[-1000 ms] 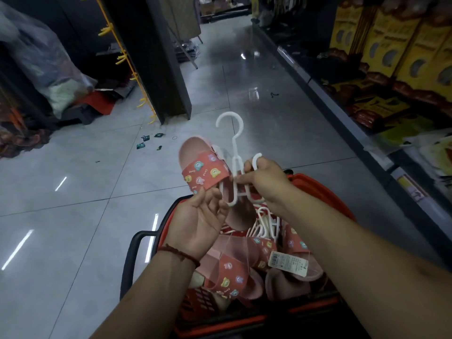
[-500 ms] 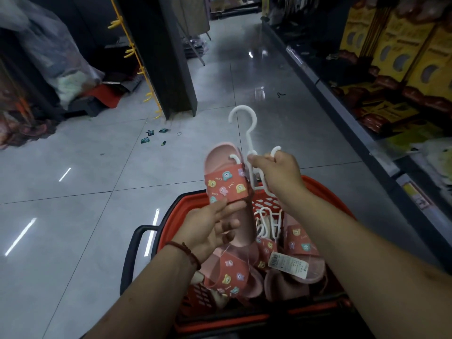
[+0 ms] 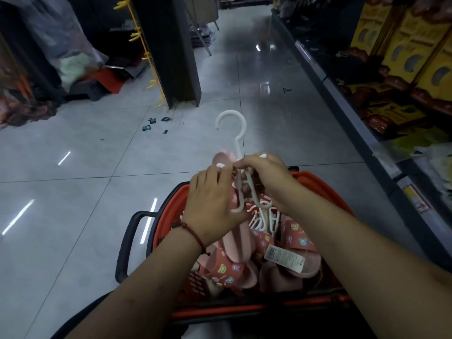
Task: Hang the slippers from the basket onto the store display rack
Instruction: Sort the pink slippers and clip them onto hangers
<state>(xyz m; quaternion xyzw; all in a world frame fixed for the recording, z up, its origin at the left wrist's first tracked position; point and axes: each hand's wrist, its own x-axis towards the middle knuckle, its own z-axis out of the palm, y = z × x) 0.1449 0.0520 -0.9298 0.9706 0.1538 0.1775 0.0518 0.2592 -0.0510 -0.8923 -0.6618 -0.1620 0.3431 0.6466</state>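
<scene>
- Right hand (image 3: 266,177) pinches the white hanger (image 3: 238,145) at its stem, fingers curled round it.
- Left hand (image 3: 210,204) lies over the pink slipper (image 3: 242,241), hiding its strap; I cannot tell whether it grips.
- The slipper is above the red basket (image 3: 315,183); other slippers (image 3: 300,243) lie inside, partly covered by the forearms.

The grey tiled floor (image 3: 73,192) carries the red basket (image 3: 315,184) and scattered small green packets (image 3: 146,127).
</scene>
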